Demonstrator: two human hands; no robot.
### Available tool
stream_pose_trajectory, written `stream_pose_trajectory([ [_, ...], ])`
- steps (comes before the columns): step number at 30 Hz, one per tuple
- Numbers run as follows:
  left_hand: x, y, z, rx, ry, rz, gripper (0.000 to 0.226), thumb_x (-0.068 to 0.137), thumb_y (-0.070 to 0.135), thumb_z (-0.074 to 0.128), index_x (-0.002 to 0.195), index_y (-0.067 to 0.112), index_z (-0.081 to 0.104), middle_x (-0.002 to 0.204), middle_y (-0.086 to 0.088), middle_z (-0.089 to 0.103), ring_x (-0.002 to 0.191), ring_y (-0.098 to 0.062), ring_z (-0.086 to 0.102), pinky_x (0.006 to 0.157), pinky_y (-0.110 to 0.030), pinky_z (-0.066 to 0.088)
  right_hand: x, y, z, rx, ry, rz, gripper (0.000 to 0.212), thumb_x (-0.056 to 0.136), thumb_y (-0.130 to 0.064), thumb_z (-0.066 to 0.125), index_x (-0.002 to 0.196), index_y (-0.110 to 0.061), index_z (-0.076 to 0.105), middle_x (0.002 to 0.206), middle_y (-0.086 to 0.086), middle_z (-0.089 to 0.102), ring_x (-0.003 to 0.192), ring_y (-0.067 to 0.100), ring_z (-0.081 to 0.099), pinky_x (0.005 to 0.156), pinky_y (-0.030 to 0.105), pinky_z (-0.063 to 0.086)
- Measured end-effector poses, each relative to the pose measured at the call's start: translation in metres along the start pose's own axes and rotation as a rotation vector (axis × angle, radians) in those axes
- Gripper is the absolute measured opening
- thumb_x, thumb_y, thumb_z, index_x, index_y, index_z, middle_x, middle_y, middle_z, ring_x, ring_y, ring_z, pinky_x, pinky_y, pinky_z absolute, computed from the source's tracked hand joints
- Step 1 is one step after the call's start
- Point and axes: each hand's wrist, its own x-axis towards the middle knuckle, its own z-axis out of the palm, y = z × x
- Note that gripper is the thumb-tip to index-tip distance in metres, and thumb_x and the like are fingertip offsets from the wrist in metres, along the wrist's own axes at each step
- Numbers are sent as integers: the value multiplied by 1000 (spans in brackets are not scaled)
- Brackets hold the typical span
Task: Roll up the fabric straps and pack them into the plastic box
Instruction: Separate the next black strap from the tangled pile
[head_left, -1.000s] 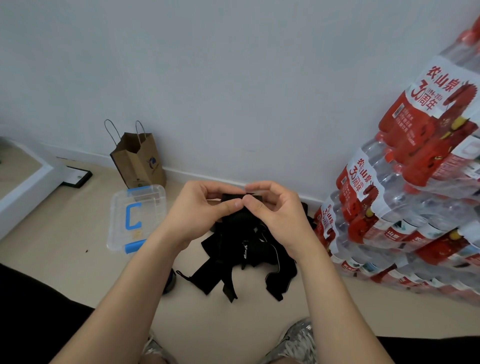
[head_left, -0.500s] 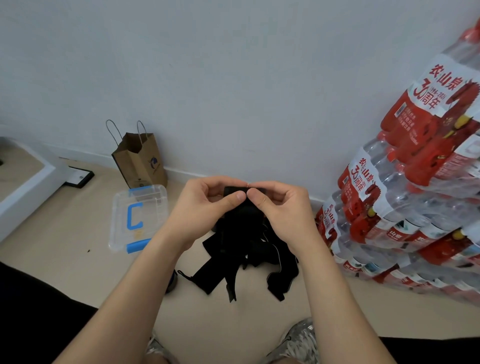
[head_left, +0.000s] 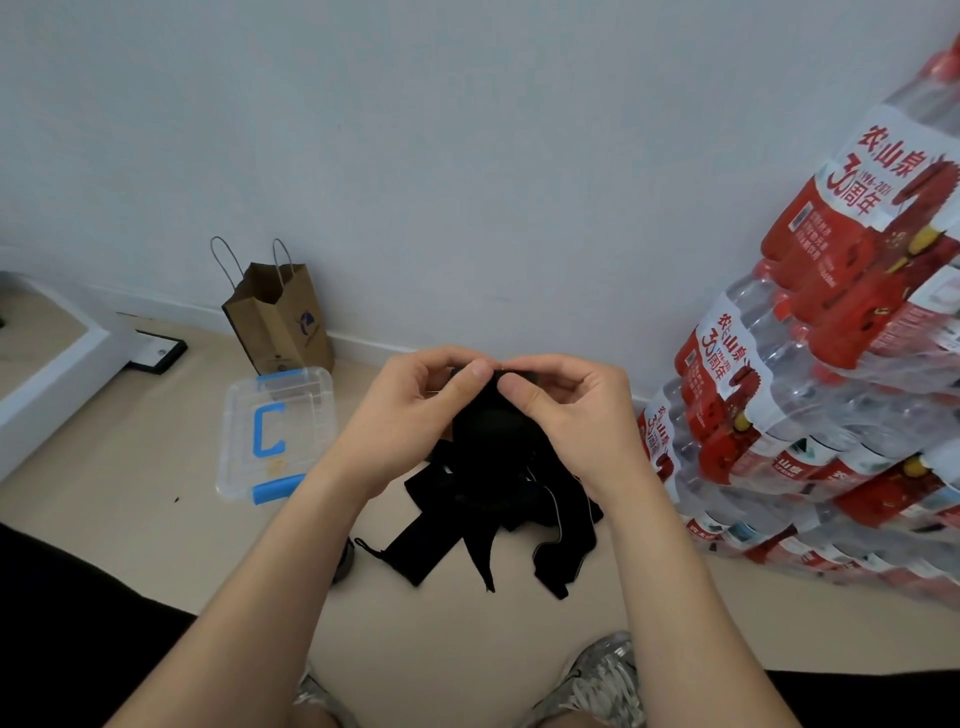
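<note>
I hold a black fabric strap (head_left: 488, 415) up in front of me with both hands. My left hand (head_left: 410, 410) pinches its top end from the left, and my right hand (head_left: 566, 410) pinches the same end from the right, thumbs nearly touching. The strap's lower part hangs down between my palms. Below it a loose heap of black straps (head_left: 498, 514) lies on the floor. The clear plastic box (head_left: 275, 431), lid on with blue latches, sits on the floor left of my left wrist.
A brown paper bag (head_left: 280, 322) stands against the white wall behind the box. Stacked packs of water bottles with red labels (head_left: 810, 395) fill the right side. A white ledge (head_left: 47, 374) juts in at the left. My shoes (head_left: 597, 680) show at the bottom.
Both hands have risen slightly and shifted the strap's top end between the fingers; the hanging part looks more gathered under my thumbs. The box and the heap have not moved.
</note>
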Motion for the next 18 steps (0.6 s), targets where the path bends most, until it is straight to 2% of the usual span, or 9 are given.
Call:
stream_pose_trajectory([
  [4,0,0,-2,9,-1,-13,19,108,11,62,122,10,75,106,-8,83,96,-20,80,73,-23,60,-1,0,2,29,6,-29,19,86,-34,89,104,-28,86,101,3,85,98,22,82,84,31,65],
  [6,-1,1,-4,-13,-6,-6,19,108,8,62,123,9,74,108,-9,82,97,-20,80,75,-22,59,-1,-1,2,17,-13,-7,22,86,-41,86,106,-30,86,102,2,85,100,22,82,84,38,67],
  [8,-1,2,-5,-19,9,-1,19,106,11,65,123,10,74,109,-9,82,97,-19,80,74,-20,59,0,-2,1,-37,-31,1,24,85,-42,87,108,-35,86,102,0,85,99,22,82,89,49,67],
  [11,-3,4,-6,-31,23,-41,21,105,25,69,122,15,76,107,-8,83,99,-24,81,74,-25,63,0,-2,1,-69,-10,-35,24,83,-36,89,107,-36,85,100,0,84,96,21,82,91,47,67],
  [13,-3,5,-6,-4,-10,-67,21,107,26,66,123,16,75,104,-9,83,97,-27,81,73,-31,66,0,-3,0,-51,-20,-31,24,84,-31,88,108,-34,84,100,1,84,97,21,82,89,44,67],
  [15,-2,4,-5,39,-25,-38,18,108,20,64,123,15,73,103,-8,82,96,-26,81,74,-31,65,0,-2,-1,-59,-33,-11,24,85,-40,87,108,-34,84,101,-1,84,97,20,82,86,43,68],
  [18,-2,6,-1,94,-1,38,17,108,12,62,123,15,70,104,-6,80,95,-21,79,79,-30,63,-1,-1,1,-106,-20,4,28,86,-51,84,109,-35,84,99,-2,84,95,18,82,85,49,68],
])
